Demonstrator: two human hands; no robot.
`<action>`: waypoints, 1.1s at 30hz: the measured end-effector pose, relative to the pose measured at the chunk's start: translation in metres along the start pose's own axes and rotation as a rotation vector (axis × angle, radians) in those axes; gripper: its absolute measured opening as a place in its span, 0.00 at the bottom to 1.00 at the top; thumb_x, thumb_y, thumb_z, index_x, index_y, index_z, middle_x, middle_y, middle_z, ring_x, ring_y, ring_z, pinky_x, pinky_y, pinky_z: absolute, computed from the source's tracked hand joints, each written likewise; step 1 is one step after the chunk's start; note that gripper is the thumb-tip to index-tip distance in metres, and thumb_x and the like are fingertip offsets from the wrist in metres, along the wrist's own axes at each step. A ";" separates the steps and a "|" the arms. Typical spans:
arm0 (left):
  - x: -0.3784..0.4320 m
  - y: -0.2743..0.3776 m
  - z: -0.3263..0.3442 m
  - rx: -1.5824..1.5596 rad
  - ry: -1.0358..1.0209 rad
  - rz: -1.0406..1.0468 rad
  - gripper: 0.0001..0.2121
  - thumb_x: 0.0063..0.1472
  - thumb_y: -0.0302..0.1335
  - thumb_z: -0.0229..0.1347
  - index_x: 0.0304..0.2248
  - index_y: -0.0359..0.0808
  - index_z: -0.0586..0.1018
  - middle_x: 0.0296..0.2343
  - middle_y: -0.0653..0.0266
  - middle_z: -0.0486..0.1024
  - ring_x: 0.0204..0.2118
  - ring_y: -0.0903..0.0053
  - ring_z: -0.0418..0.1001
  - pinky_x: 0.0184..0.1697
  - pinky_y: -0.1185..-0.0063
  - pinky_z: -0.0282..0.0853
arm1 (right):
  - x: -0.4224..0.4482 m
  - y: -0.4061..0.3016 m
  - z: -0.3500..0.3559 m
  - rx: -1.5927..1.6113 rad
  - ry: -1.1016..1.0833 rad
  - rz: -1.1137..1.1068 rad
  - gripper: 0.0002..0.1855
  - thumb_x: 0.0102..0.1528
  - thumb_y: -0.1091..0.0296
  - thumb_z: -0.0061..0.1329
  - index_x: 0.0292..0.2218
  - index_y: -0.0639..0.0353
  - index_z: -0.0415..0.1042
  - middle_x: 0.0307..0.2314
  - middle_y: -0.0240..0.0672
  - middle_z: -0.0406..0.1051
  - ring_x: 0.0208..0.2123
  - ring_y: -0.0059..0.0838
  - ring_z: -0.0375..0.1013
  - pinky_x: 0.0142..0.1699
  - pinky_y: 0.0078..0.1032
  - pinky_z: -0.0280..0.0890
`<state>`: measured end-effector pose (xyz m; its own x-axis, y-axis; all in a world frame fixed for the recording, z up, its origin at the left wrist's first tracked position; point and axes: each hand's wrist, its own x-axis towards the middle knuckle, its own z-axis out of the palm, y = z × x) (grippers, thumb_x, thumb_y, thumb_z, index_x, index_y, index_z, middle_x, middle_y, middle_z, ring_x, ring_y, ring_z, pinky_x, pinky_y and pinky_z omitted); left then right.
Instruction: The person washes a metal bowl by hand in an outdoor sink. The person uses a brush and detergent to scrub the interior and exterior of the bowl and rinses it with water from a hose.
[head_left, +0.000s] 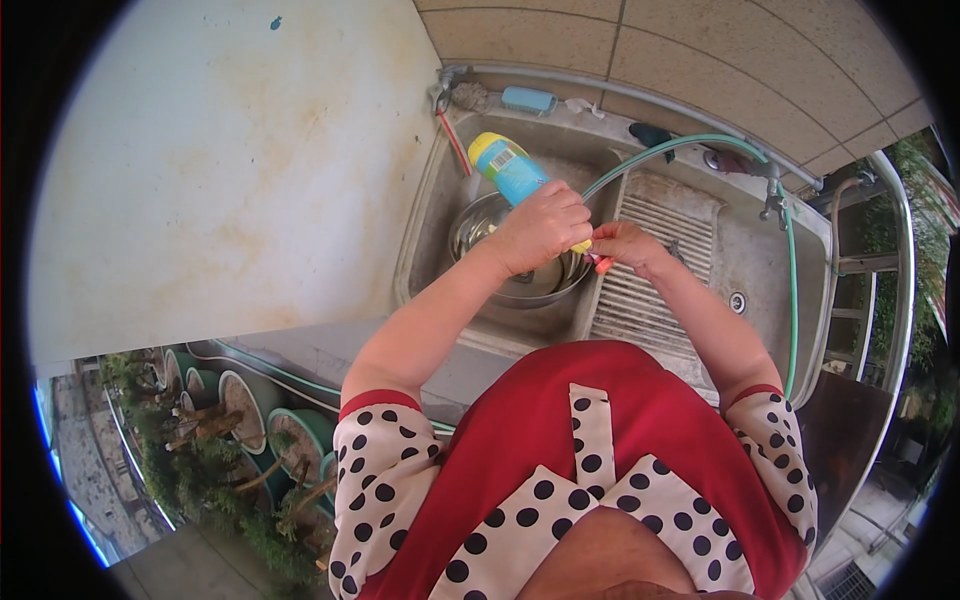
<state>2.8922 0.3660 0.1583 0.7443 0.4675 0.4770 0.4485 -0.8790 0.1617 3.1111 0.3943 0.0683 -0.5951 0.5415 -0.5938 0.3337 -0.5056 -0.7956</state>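
Note:
My left hand (541, 227) is wrapped around a blue and yellow plastic bottle (519, 177). It is tipped over, its broad yellow base up to the left and its narrow yellow end down by my right fingers. With thumb and fingers, my right hand (628, 246) pinches a small item with an orange-red end (604, 265), close against the bottle's narrow end. What that item is, I cannot tell. Below both hands a stainless steel bowl (536, 301) stands in the left basin of a concrete sink (424, 244). Liquid and a dark item show inside the bowl, partly hidden by my left arm.
Right of the bowl is a ribbed washboard (656, 225) with a drain (738, 302) beyond. A green hose (792, 300) arches from the tap (772, 202) toward the bowl. A blue brush (529, 100) and a scrubber (471, 96) lie on the back ledge. A white wall (240, 187) bounds the left.

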 end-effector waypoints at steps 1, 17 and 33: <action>-0.003 -0.003 0.002 0.008 0.016 -0.042 0.05 0.42 0.25 0.53 0.23 0.38 0.72 0.26 0.66 0.71 0.35 0.69 0.70 0.42 0.72 0.64 | -0.002 0.002 0.008 -0.251 0.195 -0.105 0.17 0.52 0.60 0.55 0.36 0.66 0.73 0.28 0.35 0.76 0.31 0.21 0.74 0.36 0.22 0.69; -0.002 -0.009 -0.006 0.040 0.136 -0.137 0.08 0.42 0.20 0.52 0.26 0.34 0.73 0.30 0.62 0.74 0.36 0.64 0.70 0.43 0.69 0.64 | 0.013 -0.005 0.003 0.660 -0.064 0.190 0.23 0.57 0.50 0.46 0.45 0.62 0.67 0.39 0.43 0.69 0.39 0.33 0.70 0.48 0.38 0.66; -0.018 -0.022 -0.008 0.005 0.215 -0.301 0.10 0.39 0.17 0.52 0.27 0.36 0.73 0.28 0.63 0.73 0.35 0.63 0.69 0.42 0.70 0.62 | -0.016 -0.016 0.062 -0.474 0.926 -0.825 0.08 0.45 0.73 0.52 0.31 0.58 0.72 0.34 0.40 0.69 0.37 0.37 0.67 0.44 0.30 0.61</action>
<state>2.8644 0.3764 0.1533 0.4579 0.6746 0.5790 0.6348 -0.7041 0.3183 3.0701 0.3521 0.0981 -0.0933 0.9251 0.3682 0.4509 0.3690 -0.8127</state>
